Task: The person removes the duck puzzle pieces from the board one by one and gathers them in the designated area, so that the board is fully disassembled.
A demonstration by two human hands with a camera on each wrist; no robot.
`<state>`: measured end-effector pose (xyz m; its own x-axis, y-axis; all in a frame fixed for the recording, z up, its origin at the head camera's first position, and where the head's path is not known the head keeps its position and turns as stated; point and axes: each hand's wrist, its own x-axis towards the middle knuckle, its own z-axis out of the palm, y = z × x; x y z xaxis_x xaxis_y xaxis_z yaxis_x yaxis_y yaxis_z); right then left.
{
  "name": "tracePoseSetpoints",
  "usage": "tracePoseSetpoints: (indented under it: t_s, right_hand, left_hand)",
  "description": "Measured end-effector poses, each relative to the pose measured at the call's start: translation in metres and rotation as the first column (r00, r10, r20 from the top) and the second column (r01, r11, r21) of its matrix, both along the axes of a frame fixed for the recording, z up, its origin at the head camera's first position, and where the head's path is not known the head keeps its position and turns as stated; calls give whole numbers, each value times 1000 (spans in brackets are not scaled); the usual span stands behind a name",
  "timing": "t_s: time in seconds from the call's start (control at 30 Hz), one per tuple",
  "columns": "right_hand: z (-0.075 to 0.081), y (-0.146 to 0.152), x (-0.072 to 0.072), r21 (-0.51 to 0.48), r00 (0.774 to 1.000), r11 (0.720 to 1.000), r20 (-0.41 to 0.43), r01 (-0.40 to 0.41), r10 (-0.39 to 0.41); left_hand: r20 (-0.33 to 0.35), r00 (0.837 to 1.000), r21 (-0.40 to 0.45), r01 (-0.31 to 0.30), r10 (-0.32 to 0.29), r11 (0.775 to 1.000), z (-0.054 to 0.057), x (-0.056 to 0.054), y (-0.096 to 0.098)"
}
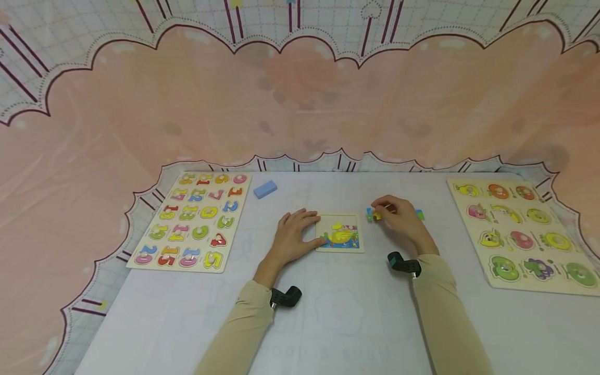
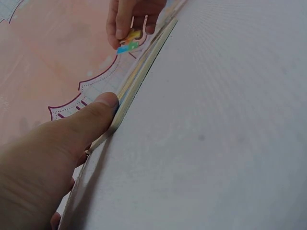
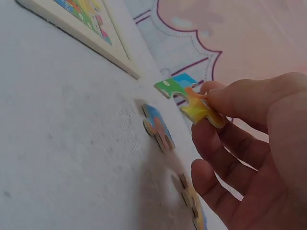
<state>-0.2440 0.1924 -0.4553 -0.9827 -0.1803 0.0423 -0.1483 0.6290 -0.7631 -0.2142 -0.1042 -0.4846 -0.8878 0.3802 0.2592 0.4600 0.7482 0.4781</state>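
A small wooden jigsaw tray point(image 1: 339, 250) with a yellow duck picture lies mid-table, partly filled, its upper left bare. My left hand point(image 1: 292, 237) rests at the tray's left side, fingers spread, thumb point(image 2: 108, 101) pressing on its rim. To the right of the tray, my right hand point(image 1: 398, 216) pinches a jigsaw piece point(image 3: 195, 103) between thumb and fingers. The piece is green, blue, orange and yellow, and is raised off the table. Below it in the right wrist view lie a blue and pink piece point(image 3: 157, 125) and a partly hidden yellowish one point(image 3: 192, 199).
A number puzzle board point(image 1: 187, 234) lies at the left and a fruit puzzle board point(image 1: 511, 234) at the right. A blue block point(image 1: 265, 189) sits at the back, left of the tray. Patterned cloth point(image 1: 300, 114) hangs behind the table.
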Motion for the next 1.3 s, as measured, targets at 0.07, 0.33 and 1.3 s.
tracePoseSetpoints:
  t_s: [0.07,0.33,1.3]
  right_hand:
    - [0,3,1,10,1000,1000,9,-12,12]
    - [1,9,2,28,997,998,53,-49,47]
    - [8,24,8,16,959,992,259,-127,118]
  left_hand:
    - [-1,1000,-3,1,-1,1000,0,0,0]
    - [-14,1000,1,8,-8,1000,0,0,0]
    - [-17,1000,-10,4,-4,1000,1,1,0]
